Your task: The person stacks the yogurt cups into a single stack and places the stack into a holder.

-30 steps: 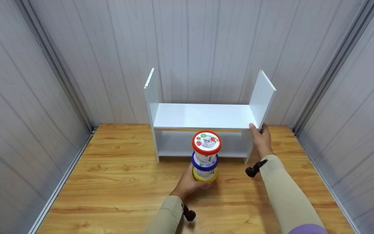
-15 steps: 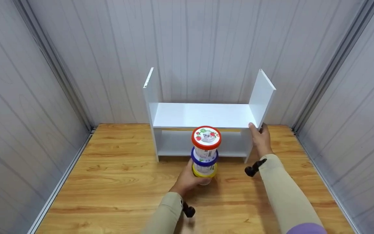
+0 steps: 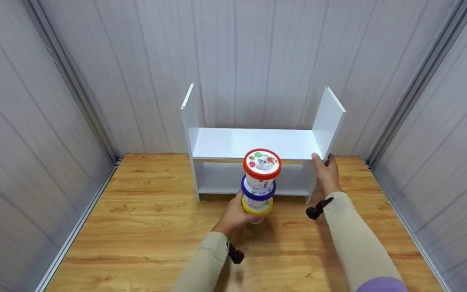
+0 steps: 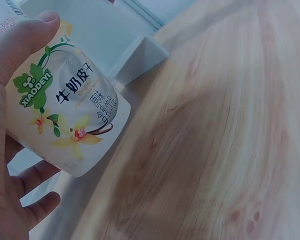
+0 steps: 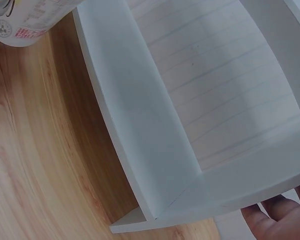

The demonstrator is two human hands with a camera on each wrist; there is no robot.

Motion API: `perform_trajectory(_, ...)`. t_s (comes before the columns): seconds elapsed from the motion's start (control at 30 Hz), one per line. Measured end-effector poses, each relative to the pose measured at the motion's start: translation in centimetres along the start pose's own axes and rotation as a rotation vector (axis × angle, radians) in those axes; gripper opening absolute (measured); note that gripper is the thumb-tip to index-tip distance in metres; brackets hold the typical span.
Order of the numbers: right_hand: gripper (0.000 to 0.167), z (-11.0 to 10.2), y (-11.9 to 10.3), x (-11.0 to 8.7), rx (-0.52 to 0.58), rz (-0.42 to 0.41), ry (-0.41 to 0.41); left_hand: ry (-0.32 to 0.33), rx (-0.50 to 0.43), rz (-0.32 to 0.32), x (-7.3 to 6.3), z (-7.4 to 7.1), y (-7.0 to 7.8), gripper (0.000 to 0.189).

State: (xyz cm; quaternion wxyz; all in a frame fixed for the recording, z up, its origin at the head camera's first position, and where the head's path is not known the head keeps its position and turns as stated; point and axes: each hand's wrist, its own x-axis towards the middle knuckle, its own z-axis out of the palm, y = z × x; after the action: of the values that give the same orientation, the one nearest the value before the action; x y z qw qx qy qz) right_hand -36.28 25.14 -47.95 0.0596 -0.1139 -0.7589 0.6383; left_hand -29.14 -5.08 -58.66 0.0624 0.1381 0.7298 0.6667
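Observation:
My left hand (image 3: 234, 217) grips the lowest of three stacked tubs, a yellow-lidded tub (image 4: 65, 107) with flowers and a green leaf logo printed on its side. On top of it stand a blue-lidded tub (image 3: 258, 190) and a red-lidded tub (image 3: 262, 167) with berries on the lid. The stack is held up in front of a white two-tier shelf (image 3: 253, 143), overlapping its lower tier in the head view. My right hand (image 3: 327, 177) holds the shelf's right side panel (image 3: 330, 117), thumb at the front edge of the upper board and fingers around the outer side.
The shelf stands on a wood-grain tabletop (image 3: 148, 227) near the panelled back wall (image 3: 253, 61). Grey side walls (image 3: 26, 134) enclose the table on both sides. A small black device (image 3: 235, 254) is strapped at each wrist.
My left hand has raised the stack of tubs a little, toward the shelf. The right hand stays on the side panel.

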Motion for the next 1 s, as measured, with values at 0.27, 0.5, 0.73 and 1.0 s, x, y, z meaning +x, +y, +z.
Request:
perform_trajectory(0.27, 0.091, 0.2, 0.2, -0.2, -0.008, 0.016, 0.015, -0.012, 0.101, 0.032, 0.4, -0.2, 1.0, 0.093)
perform_trajectory(0.5, 0.093, 0.3, 0.0, -0.3, 0.019, 0.036, 0.004, -0.005, 0.071, -0.013, 0.6, -0.5, 2.6, 0.095)
perform_trajectory(0.73, 0.093, 0.5, -0.3, -0.4, 0.050, 0.085, -0.012, 0.016, 0.055, 0.003, 0.9, -0.5, 4.1, 0.091)
perform_trajectory(1.0, 0.090, 0.4, -0.4, -0.7, 0.087, 0.078, -0.016, 0.018, 0.051, 0.020, 1.2, -0.6, 5.4, 0.091)
